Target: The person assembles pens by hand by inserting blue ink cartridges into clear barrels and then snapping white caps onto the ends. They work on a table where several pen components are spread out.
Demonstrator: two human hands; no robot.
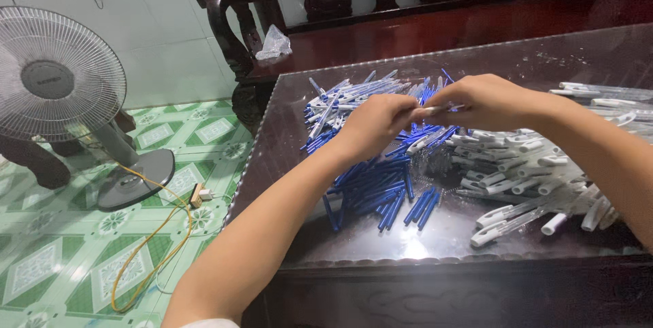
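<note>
My left hand (373, 124) and my right hand (484, 102) meet above a glass-topped table (530, 56), both pinching one thin pen part (435, 109) between their fingertips. Under and behind the hands lies a heap of blue pen refills and barrels (381, 188). To the right, below my right forearm, sits a pile of white pen caps (527, 171). More white and clear pen pieces (605, 93) lie at the far right of the table.
A dark carved wooden bench (435, 25) stands behind the table, with a crumpled clear plastic bag (275, 44) on it. On the green patterned tile floor at left stands an electric fan (58, 73), its yellow cord (160, 233) looping to a plug strip (199, 195).
</note>
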